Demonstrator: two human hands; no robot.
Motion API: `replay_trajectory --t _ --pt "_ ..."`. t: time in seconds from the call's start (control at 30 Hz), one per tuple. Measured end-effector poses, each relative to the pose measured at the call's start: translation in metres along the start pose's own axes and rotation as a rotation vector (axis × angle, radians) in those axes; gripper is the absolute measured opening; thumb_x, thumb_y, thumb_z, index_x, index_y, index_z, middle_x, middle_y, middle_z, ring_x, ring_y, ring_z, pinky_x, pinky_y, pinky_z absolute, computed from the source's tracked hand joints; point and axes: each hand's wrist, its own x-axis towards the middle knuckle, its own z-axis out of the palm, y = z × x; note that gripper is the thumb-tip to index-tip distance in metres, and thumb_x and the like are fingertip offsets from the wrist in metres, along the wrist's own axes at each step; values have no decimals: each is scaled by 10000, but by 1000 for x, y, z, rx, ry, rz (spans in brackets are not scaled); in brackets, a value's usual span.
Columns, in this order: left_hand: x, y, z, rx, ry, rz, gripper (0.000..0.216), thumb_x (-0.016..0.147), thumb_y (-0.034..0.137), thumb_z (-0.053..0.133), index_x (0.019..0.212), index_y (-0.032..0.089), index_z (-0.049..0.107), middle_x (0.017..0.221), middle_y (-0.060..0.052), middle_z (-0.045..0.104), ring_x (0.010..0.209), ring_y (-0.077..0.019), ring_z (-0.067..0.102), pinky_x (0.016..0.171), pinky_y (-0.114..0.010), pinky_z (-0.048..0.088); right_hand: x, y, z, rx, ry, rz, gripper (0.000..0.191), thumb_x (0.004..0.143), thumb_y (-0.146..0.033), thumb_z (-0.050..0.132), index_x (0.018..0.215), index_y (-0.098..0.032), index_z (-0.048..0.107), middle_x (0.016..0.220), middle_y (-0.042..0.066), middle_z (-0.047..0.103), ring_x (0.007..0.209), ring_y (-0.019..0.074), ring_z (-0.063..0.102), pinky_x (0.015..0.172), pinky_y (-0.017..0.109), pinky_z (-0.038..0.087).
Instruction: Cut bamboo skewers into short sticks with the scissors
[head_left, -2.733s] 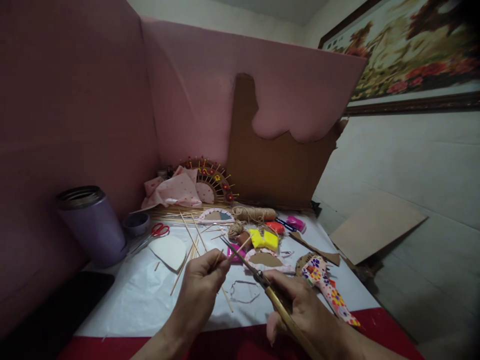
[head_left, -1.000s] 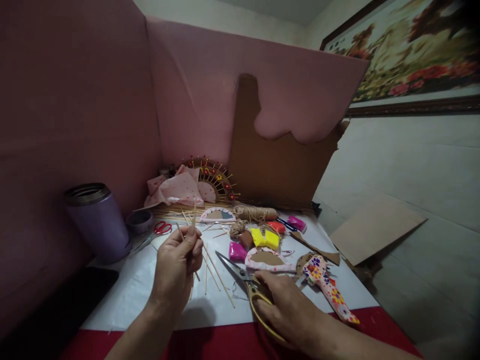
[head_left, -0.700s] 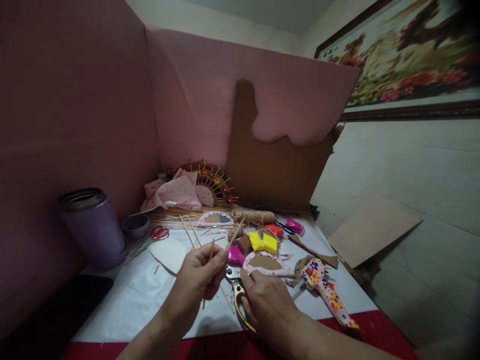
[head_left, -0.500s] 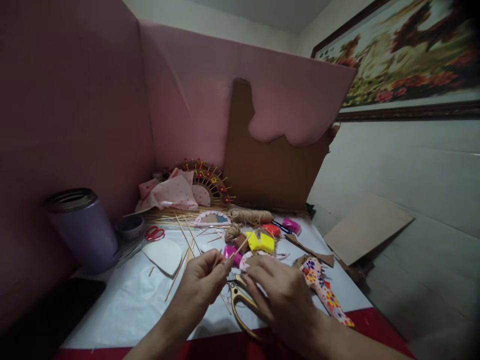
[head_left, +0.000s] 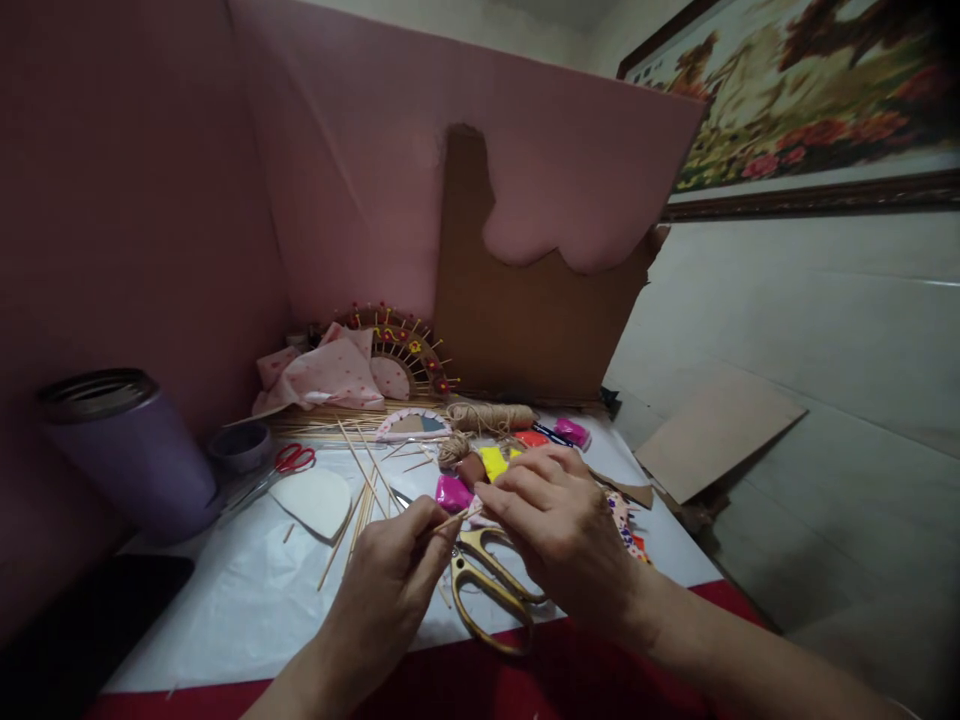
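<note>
Pinched between the thumb and finger of my left hand is a short thin bamboo stick. The fingertips of my right hand close on its other end, so the stick spans both hands. Beneath and between my hands lie gold-handled scissors, their blades partly covered by my left hand. Just beyond are a magenta packet, a brown packet and a yellow packet. Loose bamboo sticks lie left of them.
A purple tumbler, a tape roll, red-handled scissors and a white rounded cutout are on the left. Behind stand a decorated half-round fan, pink cloth, twine and a cardboard panel. Flower-patterned cloth is right.
My right hand has moved up and away from the gold scissors to the stick's end. The stick has tilted flatter. The view has shifted a little.
</note>
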Motion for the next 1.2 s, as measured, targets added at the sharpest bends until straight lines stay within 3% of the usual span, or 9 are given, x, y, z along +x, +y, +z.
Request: replay_trajectory --t 0.1,0.37,0.5,0.73,1.2 --pt "0 3 -1 -51 10 -24 258 872 331 444 651 197 458 529 51 397 493 -93 350 490 -212 280 -2 3 0 16 -44 14 200 889 -160 464 952 -169 654 756 34 652 704 167 519 741 351 333" --pt "-1 -1 0 -38 84 -4 182 805 271 545 648 190 501 527 47 470 479 -82 387 477 -193 297 -2 1 1 -17 -50 -6 261 925 -230 423 851 -155 661 682 43 606 664 159 494 655 307 312" --pt "-2 -2 1 106 144 68 158 794 246 551 651 188 516 525 39 510 455 -78 426 470 -193 306 -1 0 1 -12 -59 -1 279 926 -248 420 819 -153 660 668 43 589 651 156 482 621 294 313" --pt "-4 -9 2 448 305 326 128 772 204 579 662 183 515 492 38 517 423 -78 471 468 -202 323 -4 -1 1 78 -64 8 283 932 -210 395 862 -128 656 693 63 591 658 156 480 602 289 338" --pt "-4 -9 2 593 365 407 186 764 245 611 630 175 503 455 51 488 392 -67 447 444 -199 298 -5 -2 4 131 -89 12 272 925 -200 398 858 -128 652 680 67 601 651 155 508 594 286 373"
